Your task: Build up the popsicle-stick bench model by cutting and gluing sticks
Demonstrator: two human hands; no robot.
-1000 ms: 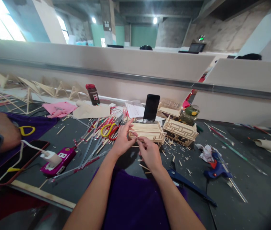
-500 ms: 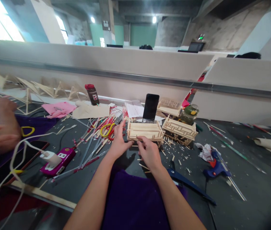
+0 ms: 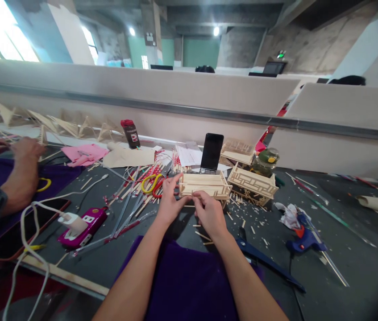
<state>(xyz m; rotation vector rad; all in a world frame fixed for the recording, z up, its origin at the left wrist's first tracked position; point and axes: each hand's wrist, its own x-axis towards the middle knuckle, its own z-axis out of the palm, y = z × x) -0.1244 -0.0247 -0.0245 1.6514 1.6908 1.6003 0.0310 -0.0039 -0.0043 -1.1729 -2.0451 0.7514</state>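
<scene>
A small box-like model of thin wooden sticks stands in front of me, with a lattice along its front side. My left hand grips its left end, index finger up the side and thumb at the front lower edge. My right hand is closed in a pinch at the model's front face, close to the left thumb. Whatever sits between those fingertips is too small to make out. Beside it on the right is a second stick model with a similar lattice, and another stick model stands behind.
A phone stands upright behind the model. Scissors lie among sticks at left, near a purple power strip. To the right are a blue glue gun, a dark blue tool and scraps. A co-worker's hand is at far left.
My left hand has closed in on the model's left end, its thumb now nearer my right fingertips. The co-worker's hands at left have moved farther back. The view has shifted slightly.
</scene>
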